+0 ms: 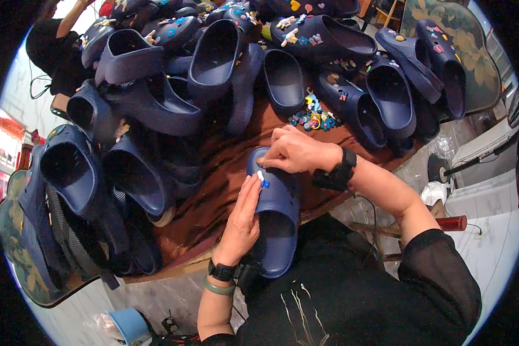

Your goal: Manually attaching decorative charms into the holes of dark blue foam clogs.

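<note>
A dark blue clog [279,199] lies in front of me at the table's near edge, toe pointing away and heel opening toward me. My left hand [241,219] grips its left side, the fingers straight and close together along the upper; the thumb is hidden. Beside those fingertips, a small white and blue charm [264,181] sits on the upper. Over the toe, my right hand [299,151] is closed in a pinch, thumb and fingertips against the clog. Whatever is in that pinch is too small or hidden to make out. A heap of colourful charms [314,120] lies just beyond.
Many dark blue clogs, such as one [72,173] at left and another [391,95] at right, crowd the brown-covered table [199,225]; several bear charms. A blue bucket [130,324] stands on the floor at lower left. Another person's arm [69,18] shows at far left.
</note>
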The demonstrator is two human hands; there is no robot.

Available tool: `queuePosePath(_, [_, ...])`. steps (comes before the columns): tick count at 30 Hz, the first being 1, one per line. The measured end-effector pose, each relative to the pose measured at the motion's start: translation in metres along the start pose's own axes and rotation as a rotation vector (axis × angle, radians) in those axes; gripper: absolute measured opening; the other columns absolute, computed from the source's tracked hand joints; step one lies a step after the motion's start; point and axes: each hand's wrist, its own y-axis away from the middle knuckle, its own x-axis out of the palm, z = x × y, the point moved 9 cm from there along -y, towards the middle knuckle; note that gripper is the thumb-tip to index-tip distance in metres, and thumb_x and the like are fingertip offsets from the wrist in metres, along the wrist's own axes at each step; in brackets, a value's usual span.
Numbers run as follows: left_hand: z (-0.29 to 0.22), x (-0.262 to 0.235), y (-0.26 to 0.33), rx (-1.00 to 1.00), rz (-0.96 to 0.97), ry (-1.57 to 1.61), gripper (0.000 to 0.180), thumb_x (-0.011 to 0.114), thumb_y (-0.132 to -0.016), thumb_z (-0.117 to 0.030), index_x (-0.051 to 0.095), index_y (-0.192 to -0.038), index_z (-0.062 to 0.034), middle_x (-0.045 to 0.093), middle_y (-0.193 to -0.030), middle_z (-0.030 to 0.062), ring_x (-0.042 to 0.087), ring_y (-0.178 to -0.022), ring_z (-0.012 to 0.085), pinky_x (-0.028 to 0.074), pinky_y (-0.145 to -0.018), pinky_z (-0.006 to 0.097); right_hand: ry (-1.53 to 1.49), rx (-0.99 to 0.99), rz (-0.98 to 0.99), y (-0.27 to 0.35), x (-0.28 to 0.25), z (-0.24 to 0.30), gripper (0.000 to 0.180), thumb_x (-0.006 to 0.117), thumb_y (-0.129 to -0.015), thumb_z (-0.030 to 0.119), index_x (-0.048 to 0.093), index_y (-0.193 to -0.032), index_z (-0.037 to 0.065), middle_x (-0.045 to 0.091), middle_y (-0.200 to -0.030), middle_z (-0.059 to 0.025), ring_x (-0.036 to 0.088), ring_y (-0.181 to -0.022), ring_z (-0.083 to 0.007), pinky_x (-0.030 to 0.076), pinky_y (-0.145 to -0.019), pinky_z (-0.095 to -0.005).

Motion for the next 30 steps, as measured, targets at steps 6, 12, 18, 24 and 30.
queuePosePath(6, [0.005,0.002,0.003,0.006,-0.006,0.017,0.08,0.04,-0.07,0.022,0.035,-0.145,-0.0032,0.036,-0.149,0.0187,0.031,-0.141,0.034,0.025,-0.116,0.04,-0.629,0.292,0.201,-0.016,0.021,-0.035,0.022,0.073,-0.081,0.017,0.068,-0.09,-0.003,0.068,-0.074,-0.01,0.062,-0.069,-0.0159,0.049,-0.068,-0.0319])
queuePosePath(12, [0.004,0.001,0.003,-0.012,-0.009,-0.011,0.08,0.041,-0.069,0.022,0.036,-0.145,-0.0029,0.036,-0.149,0.0186,0.031,-0.141,0.034,0.025,-0.116,0.04,-0.414,0.447,0.332,-0.026,0.022,-0.031,0.044,0.077,-0.072,0.025,0.055,-0.1,-0.001,0.063,-0.094,-0.0158,0.062,-0.086,-0.0272,0.048,-0.071,-0.0369])
queuePosePath(18, [0.0,-0.003,0.005,-0.025,-0.029,-0.007,0.082,0.041,-0.067,0.022,0.036,-0.145,-0.0038,0.036,-0.149,0.018,0.031,-0.141,0.0333,0.024,-0.117,0.039,-0.442,0.249,0.09,-0.01,-0.001,-0.062,0.023,0.07,-0.079,0.017,0.065,-0.094,0.0,0.067,-0.085,-0.0146,0.065,-0.078,-0.0277,0.051,-0.07,-0.0362])
queuePosePath(24, [-0.005,0.0,0.003,-0.023,-0.036,-0.026,0.08,0.037,-0.068,0.023,0.036,-0.144,-0.0016,0.035,-0.149,0.0196,0.031,-0.141,0.0345,0.028,-0.115,0.041,0.003,0.223,-0.101,0.038,0.01,-0.105,0.016,0.072,-0.077,0.015,0.071,-0.091,0.007,0.065,-0.088,-0.0173,0.064,-0.087,-0.0345,0.051,-0.075,-0.0429])
queuePosePath(30, [-0.003,0.0,0.004,-0.019,-0.052,-0.027,0.084,0.036,-0.065,0.023,0.037,-0.144,-0.0047,0.037,-0.15,0.0175,0.032,-0.142,0.032,0.025,-0.117,0.039,0.053,0.249,-0.186,0.042,0.014,-0.093,0.018,0.069,-0.078,0.009,0.063,-0.094,0.006,0.063,-0.09,-0.0157,0.063,-0.089,-0.036,0.052,-0.075,-0.0451])
